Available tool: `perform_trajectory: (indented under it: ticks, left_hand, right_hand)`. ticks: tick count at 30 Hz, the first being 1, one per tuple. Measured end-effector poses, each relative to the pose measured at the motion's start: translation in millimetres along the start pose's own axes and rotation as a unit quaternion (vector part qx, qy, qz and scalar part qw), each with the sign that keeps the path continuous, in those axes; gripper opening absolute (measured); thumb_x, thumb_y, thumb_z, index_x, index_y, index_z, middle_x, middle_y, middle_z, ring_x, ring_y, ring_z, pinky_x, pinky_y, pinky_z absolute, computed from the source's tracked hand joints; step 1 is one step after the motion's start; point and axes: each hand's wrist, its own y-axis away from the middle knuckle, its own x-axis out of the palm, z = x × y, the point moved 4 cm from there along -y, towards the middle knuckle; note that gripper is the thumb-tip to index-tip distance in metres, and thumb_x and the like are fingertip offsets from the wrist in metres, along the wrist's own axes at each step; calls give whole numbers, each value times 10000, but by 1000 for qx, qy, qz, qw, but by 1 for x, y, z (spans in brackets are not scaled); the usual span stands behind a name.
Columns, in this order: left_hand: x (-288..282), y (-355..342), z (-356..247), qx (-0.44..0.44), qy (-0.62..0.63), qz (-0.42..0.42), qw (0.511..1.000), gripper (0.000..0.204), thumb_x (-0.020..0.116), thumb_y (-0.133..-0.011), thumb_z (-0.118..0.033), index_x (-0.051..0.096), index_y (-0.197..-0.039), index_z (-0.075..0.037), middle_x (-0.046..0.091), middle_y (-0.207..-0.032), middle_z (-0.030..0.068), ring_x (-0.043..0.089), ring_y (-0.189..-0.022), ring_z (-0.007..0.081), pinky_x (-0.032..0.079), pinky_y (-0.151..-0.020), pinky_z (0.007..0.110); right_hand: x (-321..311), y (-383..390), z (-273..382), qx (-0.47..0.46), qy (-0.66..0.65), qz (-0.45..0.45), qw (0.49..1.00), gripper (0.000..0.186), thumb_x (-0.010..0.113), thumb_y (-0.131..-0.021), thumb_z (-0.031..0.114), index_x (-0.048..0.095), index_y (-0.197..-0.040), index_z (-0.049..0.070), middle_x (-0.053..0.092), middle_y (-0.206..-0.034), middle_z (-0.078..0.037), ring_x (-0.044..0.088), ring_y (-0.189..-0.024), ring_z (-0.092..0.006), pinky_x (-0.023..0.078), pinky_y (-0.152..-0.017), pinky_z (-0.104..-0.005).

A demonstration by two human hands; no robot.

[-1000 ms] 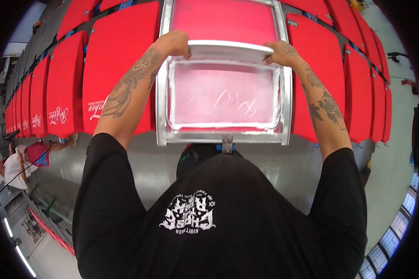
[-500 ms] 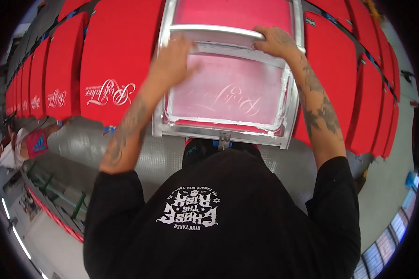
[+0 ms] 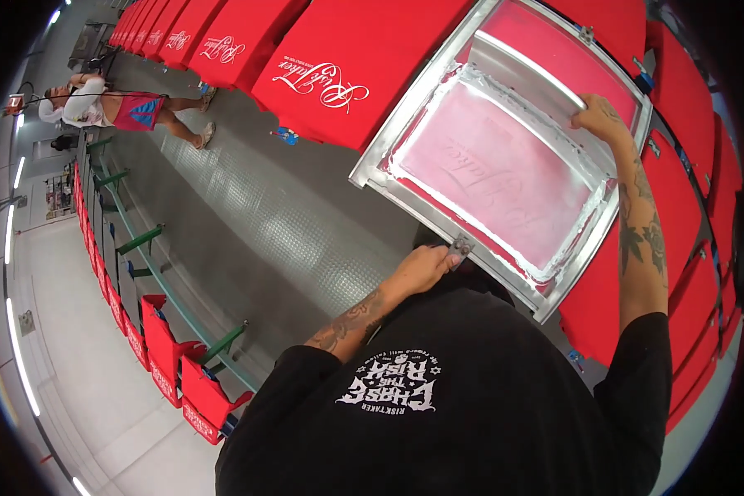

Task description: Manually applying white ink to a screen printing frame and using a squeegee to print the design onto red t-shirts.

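Note:
A silver metal screen-printing frame (image 3: 413,204) lies tilted across a red fabric piece, its pale mesh (image 3: 492,157) ringed with white smears. Faint reversed lettering shows through the mesh. Across the frame's far part rests a metal squeegee (image 3: 531,68). My right hand (image 3: 601,117) is closed around the squeegee's right end. Down at the frame's near rail, the fingers of my left hand (image 3: 426,269) are closed on a small metal bracket (image 3: 460,246). Part of that grip is hidden by the fingers.
Red printed fabric pieces (image 3: 314,66) line a long table to the left and right. A grey floor aisle (image 3: 248,190) runs at left, beside a green-barred rack (image 3: 145,240) with more red pieces. Another person (image 3: 116,107) stands farther along the aisle.
My left hand has come from above the mesh down to the bracket on the near rail. My right hand stays on the squeegee. The view has turned, so the frame appears slanted and farther right.

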Motion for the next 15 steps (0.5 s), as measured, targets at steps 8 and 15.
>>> perform_trajectory:
  ticks: [8,15]
  left_hand:
    - [4,-6,14,-6,120,64,991,483,509,-1031,-424,623,-867,15,710,-819,206,702,-793,389,535,-712,469]
    - [-5,-30,21,46,129,202,970,486,514,-1034,-413,665,-903,30,717,-837,172,700,-812,306,523,-744,415]
  right_hand:
    - [28,50,37,19,30,-80,996,496,676,-719,197,685,-1208,112,706,-1034,-228,675,-1000,-386,518,-891,-469]
    - [106,161,120,2,25,-145,989,341,667,-734,65,681,-1072,108,690,-997,-101,662,-963,-315,546,-835,-410]
